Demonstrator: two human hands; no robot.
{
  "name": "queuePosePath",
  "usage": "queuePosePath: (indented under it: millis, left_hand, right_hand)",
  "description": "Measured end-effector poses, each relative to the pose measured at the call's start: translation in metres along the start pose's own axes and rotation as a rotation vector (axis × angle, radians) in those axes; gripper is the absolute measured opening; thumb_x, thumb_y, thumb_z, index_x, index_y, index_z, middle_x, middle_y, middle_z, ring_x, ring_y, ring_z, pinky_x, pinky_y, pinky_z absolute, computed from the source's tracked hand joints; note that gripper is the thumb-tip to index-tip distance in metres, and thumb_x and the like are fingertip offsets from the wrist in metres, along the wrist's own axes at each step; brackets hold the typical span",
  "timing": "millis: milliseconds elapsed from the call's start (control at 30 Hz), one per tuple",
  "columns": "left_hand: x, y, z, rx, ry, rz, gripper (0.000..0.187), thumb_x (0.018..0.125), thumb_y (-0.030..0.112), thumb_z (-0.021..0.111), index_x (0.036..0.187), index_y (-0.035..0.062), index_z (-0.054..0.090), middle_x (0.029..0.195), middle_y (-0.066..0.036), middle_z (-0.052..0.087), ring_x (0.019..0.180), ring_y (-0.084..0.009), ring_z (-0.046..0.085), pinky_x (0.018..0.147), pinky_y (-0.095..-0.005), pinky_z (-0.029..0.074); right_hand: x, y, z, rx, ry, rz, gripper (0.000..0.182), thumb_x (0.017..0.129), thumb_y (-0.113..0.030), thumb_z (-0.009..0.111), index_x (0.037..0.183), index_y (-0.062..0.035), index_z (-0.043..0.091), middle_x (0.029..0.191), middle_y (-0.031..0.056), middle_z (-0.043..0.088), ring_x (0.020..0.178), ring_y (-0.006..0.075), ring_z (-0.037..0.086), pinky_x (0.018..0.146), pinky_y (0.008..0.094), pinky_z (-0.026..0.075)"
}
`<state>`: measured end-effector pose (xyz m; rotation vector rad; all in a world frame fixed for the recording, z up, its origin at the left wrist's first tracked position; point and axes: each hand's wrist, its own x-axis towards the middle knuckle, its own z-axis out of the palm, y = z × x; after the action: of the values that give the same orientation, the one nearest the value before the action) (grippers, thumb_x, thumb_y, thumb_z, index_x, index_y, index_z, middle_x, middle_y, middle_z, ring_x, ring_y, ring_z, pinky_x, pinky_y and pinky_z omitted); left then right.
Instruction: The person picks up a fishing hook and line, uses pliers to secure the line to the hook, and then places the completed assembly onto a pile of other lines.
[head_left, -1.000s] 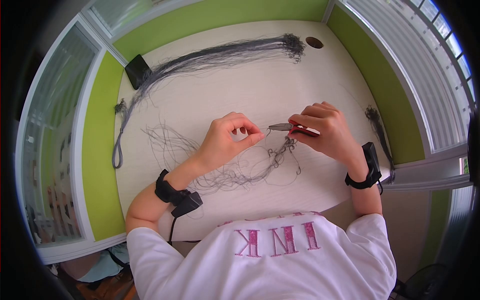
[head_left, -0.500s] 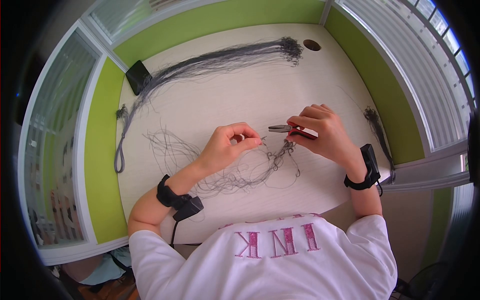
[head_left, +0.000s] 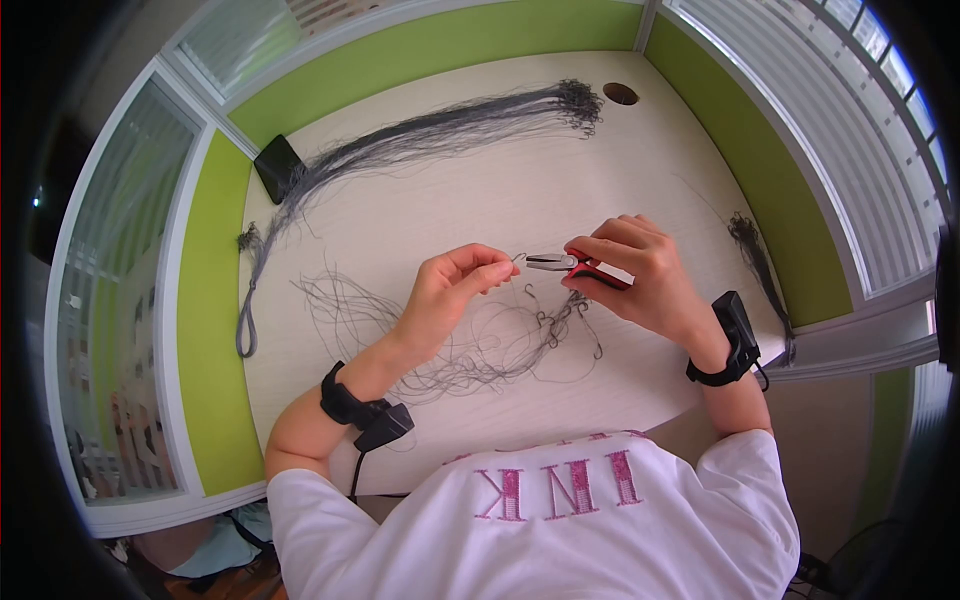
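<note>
Between its thumb and index finger my left hand pinches a small fish hook. My right hand is wrapped round red-and-black handled pliers, whose grey jaws point left and reach right up to the hook. Below both hands lies a loose tangle of thin grey line, with several dark fish hooks bunched at its right end. Each wrist wears a black strap with a small box on it.
Across the back of the pale table stretches a long bundle of grey lines with hooks at its right end. Its left end passes a black block. Another hooked bundle lies along the right edge. Green partitions enclose the table.
The pliers have moved slightly left, so their jaws are now at the hook in my left hand. My left hand has shifted a little, bringing the hook into clearer view.
</note>
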<state>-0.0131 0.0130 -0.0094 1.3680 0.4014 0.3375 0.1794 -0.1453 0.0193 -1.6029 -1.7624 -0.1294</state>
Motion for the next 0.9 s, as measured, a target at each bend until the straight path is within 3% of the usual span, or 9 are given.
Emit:
queuePosePath:
  millis: [433,500,667,900]
  left_hand:
    - [-0.003,0.001,0.008,-0.073,0.01,0.068,0.014,0.093,0.012,0.061,0.1,0.0017,0.067,0.093,-0.003,0.067,0.084,-0.0083,0.054,0.08,-0.0245,0.043]
    - [-0.002,-0.001,0.006,-0.08,0.011,0.08,0.014,0.093,0.012,0.061,0.1,0.002,0.067,0.093,-0.003,0.067,0.084,-0.0082,0.054,0.08,-0.0247,0.042]
    - [-0.001,0.0,0.006,-0.038,0.077,0.187,0.012,0.093,0.013,0.062,0.098,0.0034,0.068,0.093,-0.002,0.066,0.085,-0.0073,0.052,0.078,-0.0242,0.041]
    - [-0.004,0.002,0.008,0.053,0.029,0.182,0.011,0.093,0.013,0.061,0.095,0.0043,0.067,0.092,0.0,0.063,0.087,-0.0071,0.053,0.081,-0.0232,0.041]
  right_hand:
    - [-0.001,-0.008,0.002,0.169,-0.036,0.157,0.024,0.074,-0.015,0.079,0.092,-0.0027,0.071,0.072,0.0077,0.063,0.064,0.0243,0.06,0.059,0.0355,0.047]
    - [0.0,-0.009,-0.001,0.17,-0.098,0.182,0.025,0.075,-0.011,0.079,0.097,-0.0018,0.072,0.075,0.0077,0.063,0.066,0.0192,0.059,0.058,0.0314,0.046]
    - [-0.001,-0.008,0.001,0.229,-0.053,0.198,0.027,0.076,-0.012,0.079,0.098,0.0004,0.071,0.077,0.0086,0.064,0.067,0.0184,0.059,0.06,0.0309,0.047]
    - [0.002,-0.016,-0.002,0.298,-0.095,0.269,0.025,0.079,-0.015,0.078,0.098,-0.0001,0.072,0.074,0.0071,0.064,0.064,0.0158,0.057,0.057,0.0298,0.043]
